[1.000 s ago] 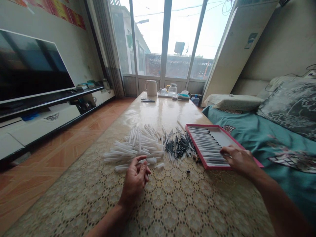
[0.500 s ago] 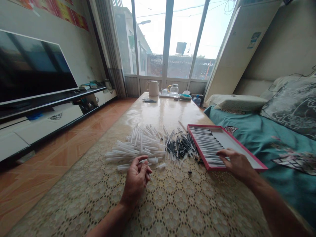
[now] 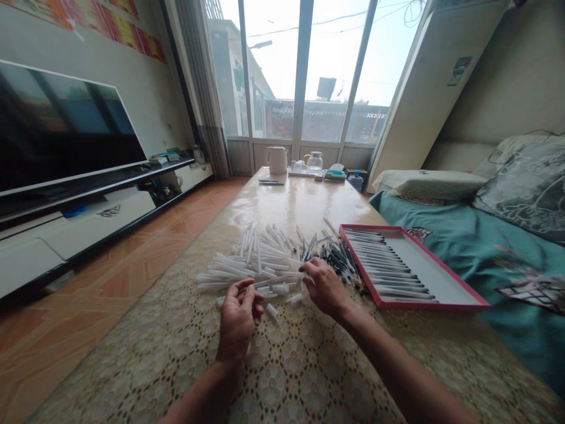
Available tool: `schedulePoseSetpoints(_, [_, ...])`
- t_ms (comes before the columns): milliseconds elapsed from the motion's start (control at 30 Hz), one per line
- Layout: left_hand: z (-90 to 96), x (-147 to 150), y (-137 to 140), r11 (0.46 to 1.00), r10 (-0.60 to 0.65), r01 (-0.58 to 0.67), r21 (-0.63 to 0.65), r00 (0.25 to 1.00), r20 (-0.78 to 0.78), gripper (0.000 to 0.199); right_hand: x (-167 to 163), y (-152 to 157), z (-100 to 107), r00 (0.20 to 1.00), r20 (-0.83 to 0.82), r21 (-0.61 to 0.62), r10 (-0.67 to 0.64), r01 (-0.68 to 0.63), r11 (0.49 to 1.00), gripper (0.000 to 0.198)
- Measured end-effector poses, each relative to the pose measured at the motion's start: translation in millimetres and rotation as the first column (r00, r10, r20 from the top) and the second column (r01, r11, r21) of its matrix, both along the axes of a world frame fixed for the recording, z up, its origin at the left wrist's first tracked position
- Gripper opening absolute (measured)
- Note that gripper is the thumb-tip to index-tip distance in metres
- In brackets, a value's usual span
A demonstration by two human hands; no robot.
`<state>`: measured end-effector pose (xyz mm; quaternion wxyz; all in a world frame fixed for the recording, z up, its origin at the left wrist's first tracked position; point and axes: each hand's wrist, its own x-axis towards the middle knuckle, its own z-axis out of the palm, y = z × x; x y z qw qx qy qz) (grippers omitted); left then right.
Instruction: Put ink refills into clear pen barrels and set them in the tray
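Note:
My left hand rests at the near edge of a pile of white plastic pen tubes, its fingers curled in with the thumb against them. Whatever is in that grip, if anything, is too small to make out. A short white cap is just right of its fingertips. My right hand reaches over the gap between the tubes and a heap of black-and-clear pen parts, thumb and forefinger slightly apart, nothing seen between them. To its right, assembled-looking pens lie in a row inside a shallow red-rimmed box.
A patterned cover lies over the long table. At its far end stand a beige jug, a glass pot and a tissue pack; a few pens lie near the jug. A bed with a teal cover borders the right side.
My right hand has moved left from the box to the pile. A pen row in the box is now uncovered. My left hand stays nearly in place; a white cap shows beside it.

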<state>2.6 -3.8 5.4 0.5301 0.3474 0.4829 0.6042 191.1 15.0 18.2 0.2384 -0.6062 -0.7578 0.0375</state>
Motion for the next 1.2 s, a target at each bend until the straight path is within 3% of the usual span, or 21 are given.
schedulePoseSetpoints(167, [-1.3,0.6,-0.1,1.000,-0.014,0.014,-0.018,1.000,0.008,0.035,-13.3,13.1,-4.9,0.998,0.053,0.007,-0.033,0.032,0.999,0.014])
schedulePoseSetpoints(333, [-4.7,2.4,-0.3,0.999,-0.046,0.046,-0.001,0.999,-0.002,0.032,-3.9,2.5,-5.6,0.999,0.031,0.016,-0.044,0.043,0.999,0.010])
schedulePoseSetpoints(533, [-3.7,7.8,-4.5,0.959,-0.283,0.283,0.002,0.959,-0.026,0.028,22.0,-20.4,0.4,0.973,-0.219,0.054,-0.076,0.090,0.994,0.010])
schedulePoseSetpoints(733, [-4.8,10.2,-8.1,0.883,-0.458,0.466,-0.051,0.881,0.120,0.032,14.8,-45.3,-3.7,0.918,-0.390,0.038,0.068,-0.058,0.998,0.011])
schedulePoseSetpoints(933, [-8.5,8.8,-4.7,0.886,-0.433,0.460,-0.053,0.864,0.256,0.027,5.7,-45.6,-7.1,0.895,-0.404,0.061,0.189,-0.180,0.982,0.012])
schedulePoseSetpoints(1000, [-8.2,8.5,-3.4,0.902,-0.395,0.428,-0.066,0.876,0.275,0.027,12.1,-39.8,-9.2,0.910,-0.393,0.085,0.135,-0.110,0.990,0.014])
schedulePoseSetpoints(1067, [-7.4,8.2,-2.4,0.919,-0.349,0.386,-0.082,0.891,0.290,0.026,21.1,-33.4,-13.4,0.941,-0.339,0.118,-0.010,0.053,0.992,0.016])
schedulePoseSetpoints(1133, [-6.6,7.9,-1.5,0.934,-0.303,0.345,-0.095,0.903,0.304,0.023,29.3,-28.3,-19.0,0.960,-0.232,0.136,-0.154,0.188,0.973,0.015])
schedulePoseSetpoints(1200, [-5.6,7.9,-0.9,0.946,-0.260,0.306,-0.104,0.911,0.319,0.017,33.7,-25.6,-24.6,0.968,-0.110,0.121,-0.224,0.237,0.964,0.012])
